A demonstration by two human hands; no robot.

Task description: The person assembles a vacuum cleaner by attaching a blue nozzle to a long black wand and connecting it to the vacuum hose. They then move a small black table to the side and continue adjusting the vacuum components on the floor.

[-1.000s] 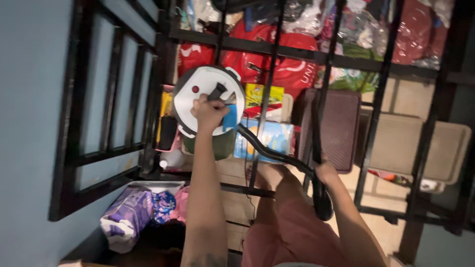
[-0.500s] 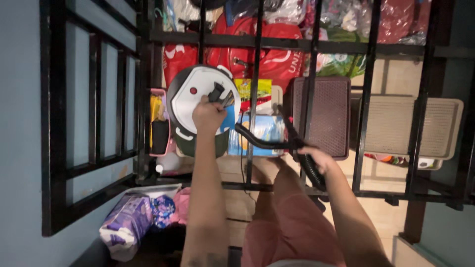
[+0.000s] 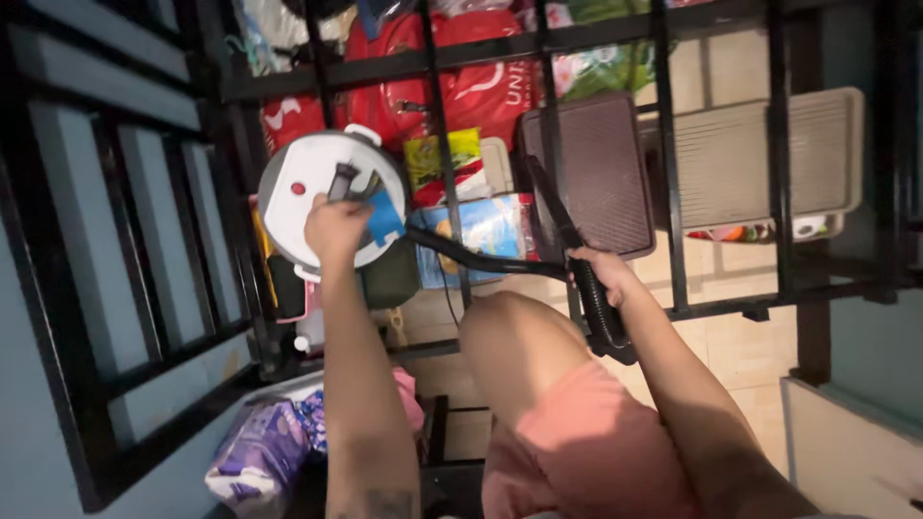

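We close our left hand [image 3: 335, 229] on the black handle atop the round white-lidded canister vacuum [image 3: 332, 202], far left by the black metal rack [image 3: 663, 192]; it looks hard, bulky, probably heavy. Our right hand [image 3: 598, 274] wraps its black ribbed hose [image 3: 601, 312], flexible and light, near our raised knee.

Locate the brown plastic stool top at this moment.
In the head view, the brown stool top sits right of centre behind the black metal bars, beside a beige stool top, just above the right hand gripping the black hose.
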